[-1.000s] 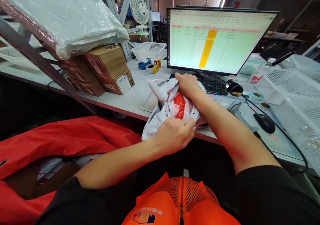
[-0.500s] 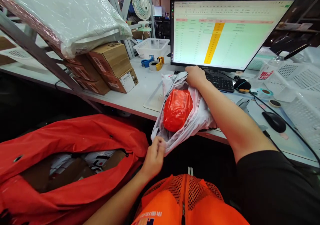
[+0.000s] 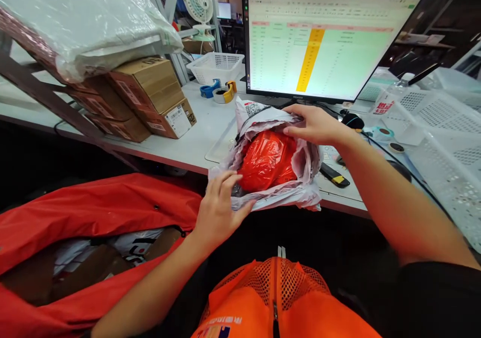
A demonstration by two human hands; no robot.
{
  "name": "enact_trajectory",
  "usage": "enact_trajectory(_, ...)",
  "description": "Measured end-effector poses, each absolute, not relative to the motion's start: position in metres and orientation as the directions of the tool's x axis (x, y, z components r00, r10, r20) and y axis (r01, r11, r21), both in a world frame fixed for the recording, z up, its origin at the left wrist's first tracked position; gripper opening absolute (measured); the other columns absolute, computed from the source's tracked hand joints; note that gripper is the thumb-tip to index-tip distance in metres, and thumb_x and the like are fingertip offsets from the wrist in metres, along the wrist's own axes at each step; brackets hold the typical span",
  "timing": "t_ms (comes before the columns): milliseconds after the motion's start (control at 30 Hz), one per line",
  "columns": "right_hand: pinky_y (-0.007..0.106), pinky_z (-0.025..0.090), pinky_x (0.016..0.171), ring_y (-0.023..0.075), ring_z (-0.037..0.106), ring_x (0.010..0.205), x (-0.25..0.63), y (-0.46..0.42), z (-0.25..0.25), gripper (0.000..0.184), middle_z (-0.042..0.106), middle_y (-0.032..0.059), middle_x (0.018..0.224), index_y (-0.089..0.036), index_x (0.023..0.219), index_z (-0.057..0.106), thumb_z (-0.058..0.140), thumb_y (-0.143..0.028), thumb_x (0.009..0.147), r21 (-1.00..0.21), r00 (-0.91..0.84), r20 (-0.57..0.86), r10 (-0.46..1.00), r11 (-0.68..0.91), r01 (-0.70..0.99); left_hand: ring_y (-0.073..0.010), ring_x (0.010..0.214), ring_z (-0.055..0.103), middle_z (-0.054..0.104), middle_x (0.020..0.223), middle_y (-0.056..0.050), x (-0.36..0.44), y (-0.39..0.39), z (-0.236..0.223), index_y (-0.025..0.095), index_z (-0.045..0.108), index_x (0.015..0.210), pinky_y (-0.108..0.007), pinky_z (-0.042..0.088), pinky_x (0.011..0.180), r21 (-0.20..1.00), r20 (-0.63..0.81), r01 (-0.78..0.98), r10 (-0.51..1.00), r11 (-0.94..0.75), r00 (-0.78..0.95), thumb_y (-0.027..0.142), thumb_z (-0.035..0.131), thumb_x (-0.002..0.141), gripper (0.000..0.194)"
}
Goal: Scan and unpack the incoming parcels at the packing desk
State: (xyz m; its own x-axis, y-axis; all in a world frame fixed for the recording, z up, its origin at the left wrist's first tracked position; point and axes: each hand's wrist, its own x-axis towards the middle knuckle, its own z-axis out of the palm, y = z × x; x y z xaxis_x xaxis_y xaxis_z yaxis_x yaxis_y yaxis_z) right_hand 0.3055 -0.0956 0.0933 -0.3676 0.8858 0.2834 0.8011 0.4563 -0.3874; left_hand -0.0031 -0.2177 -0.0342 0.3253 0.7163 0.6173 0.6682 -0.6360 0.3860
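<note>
A white plastic mailing bag [image 3: 278, 200] lies torn open at the desk's front edge. Inside it shows a shiny red plastic-wrapped bundle [image 3: 266, 162]; what is in the wrapping is hidden. My left hand [image 3: 220, 205] grips the near left edge of the bag, thumb on the outer side and fingers at the opening. On the far right rim, my right hand [image 3: 315, 123] pinches the bag between thumb and fingers. Just right of the bag, a black and yellow box cutter [image 3: 334, 175] rests on the desk.
A monitor [image 3: 323, 47] stands behind the bag. Cardboard boxes [image 3: 150, 95] are stacked at left, with tape dispensers [image 3: 223, 92] and a white basket [image 3: 216, 67] beyond. White baskets [image 3: 443, 127] line the right. An open red sack [image 3: 112, 197] holding parcels sits lower left.
The bag's mouth is spread wider and more of the red bundle shows. My right hand has shifted its grip to the right along the rim. The box cutter has come into view.
</note>
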Motion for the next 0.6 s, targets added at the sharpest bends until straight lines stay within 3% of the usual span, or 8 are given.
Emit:
enact_trajectory(67,0.054,0.051,0.114,0.0339,0.063,0.13,0.31,-0.107,0.093,0.068,0.066,0.01,0.146,-0.023,0.15,0.06,0.073,-0.031,0.083,-0.376,-0.426,0.253,0.869,0.494,0.784,-0.0356,0.143,0.053,0.054,0.154,-0.018,0.008,-0.211,-0.022,0.026,0.049,0.146,-0.056,0.044,0.12,0.327,0.632,0.674,0.683,-0.663,0.365,0.042,0.075,0.096,0.059)
enact_trajectory(133,0.06,0.044,0.122,0.0369,0.054,0.142,0.313,-0.116,0.088,0.082,0.057,0.0096,0.157,-0.026,0.159,0.052,0.075,-0.028,0.08,-0.341,-0.456,0.244,0.856,0.516,0.786,-0.0371,0.147,0.048,0.048,0.16,-0.018,0.018,-0.198,-0.013,0.025,0.049,0.149,-0.059,0.041,0.122,0.342,0.577,0.67,0.71,-0.658,0.403,0.046,0.072,0.098,0.06)
enact_trajectory(233,0.066,0.032,0.129,0.0384,0.036,0.157,0.32,-0.127,0.074,0.096,0.042,0.0075,0.169,-0.031,0.166,0.04,0.074,-0.021,0.077,-0.291,-0.476,0.254,0.842,0.536,0.792,-0.0363,0.144,0.051,0.053,0.157,-0.016,0.029,-0.178,-0.005,0.024,0.047,0.152,-0.058,0.043,0.12,0.412,0.486,0.664,0.767,-0.624,0.418,0.047,0.069,0.099,0.062)
enact_trajectory(333,0.066,0.027,0.131,0.0371,0.023,0.164,0.331,-0.135,0.058,0.106,0.027,0.0063,0.177,-0.034,0.171,0.027,0.071,-0.015,0.076,-0.284,-0.476,0.241,0.846,0.53,0.799,-0.0383,0.138,0.057,0.058,0.152,-0.016,0.037,-0.164,0.0,0.025,0.042,0.158,-0.058,0.047,0.115,0.451,0.397,0.695,0.823,-0.561,0.406,0.052,0.076,0.092,0.079)
enact_trajectory(467,0.059,0.03,0.131,0.0324,0.028,0.163,0.343,-0.138,0.038,0.109,0.026,0.0068,0.177,-0.033,0.172,0.021,0.063,-0.01,0.074,-0.338,-0.467,0.212,0.859,0.513,0.789,-0.0419,0.128,0.065,0.061,0.149,-0.017,0.04,-0.151,0.002,0.026,0.037,0.161,-0.058,0.053,0.106,0.503,0.332,0.722,0.878,-0.475,0.346,0.056,0.086,0.08,0.099)
enact_trajectory(600,0.055,0.032,0.13,0.0282,0.043,0.155,0.343,-0.129,0.015,0.093,0.044,0.01,0.168,-0.026,0.168,0.035,0.055,-0.011,0.078,-0.426,-0.366,0.34,0.866,0.489,0.761,-0.0334,0.112,0.073,0.069,0.139,-0.009,0.029,-0.144,0.003,0.03,0.047,0.155,-0.048,0.057,0.101,0.557,0.367,0.672,0.87,-0.488,0.328,0.046,0.081,0.081,0.083)
